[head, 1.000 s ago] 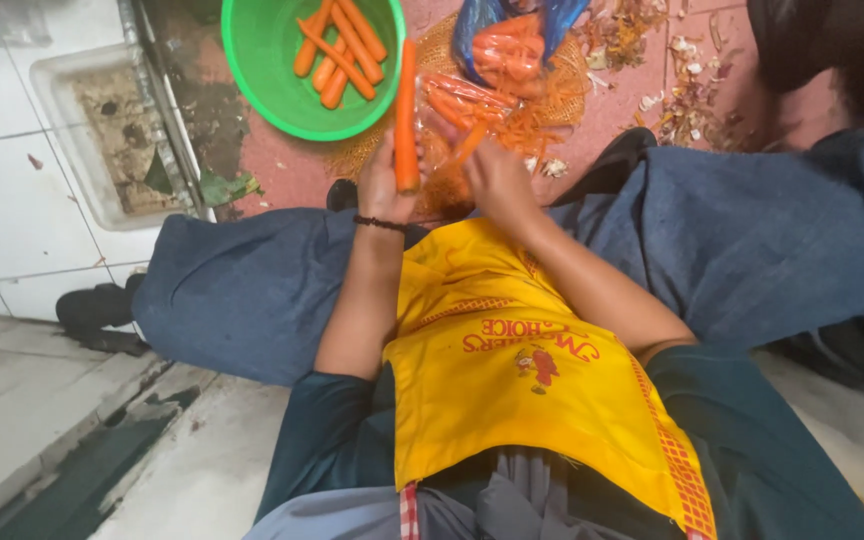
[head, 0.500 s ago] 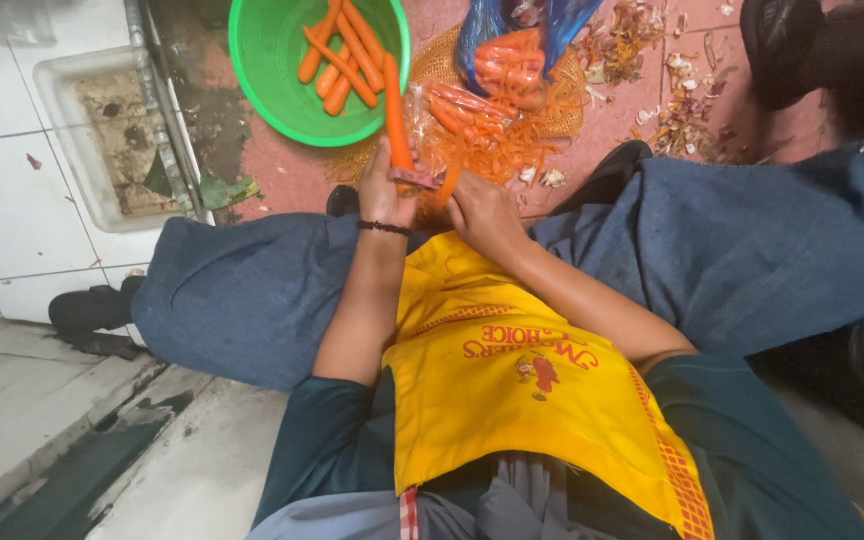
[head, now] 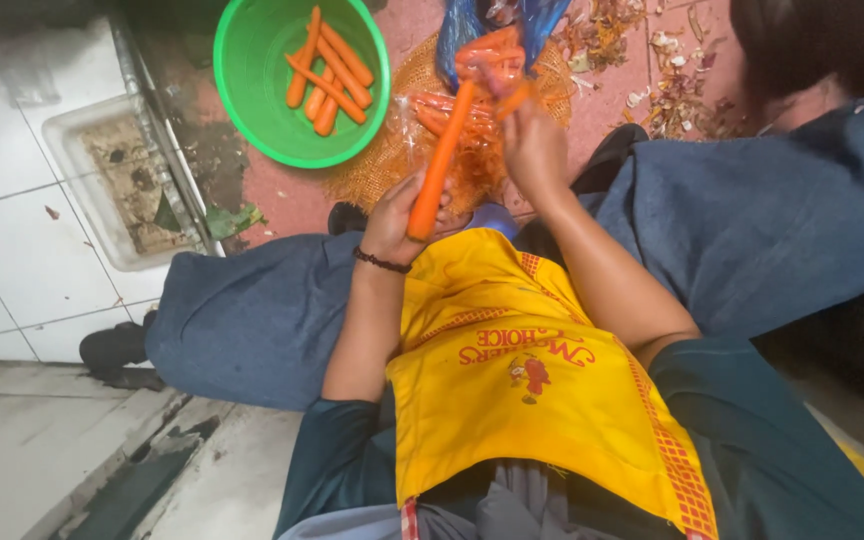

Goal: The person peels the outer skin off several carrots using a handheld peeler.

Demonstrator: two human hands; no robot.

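Orange and smooth, a long tapered carrot (head: 439,165) slants up from the left hand (head: 397,215), which grips its thick lower end above the yellow apron (head: 512,390). The right hand (head: 535,150) is closed near the carrot's tip; what it holds is hidden. Peeled carrots lie in a round green bowl (head: 252,100) on the floor, beside a heap of stringy peelings (head: 472,165).

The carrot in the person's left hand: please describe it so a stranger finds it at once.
Start at the yellow apron. Above it, the left hand grips the carrot by its lower end. It alone stands lifted, slanting upward; other carrots lie in the green bowl.
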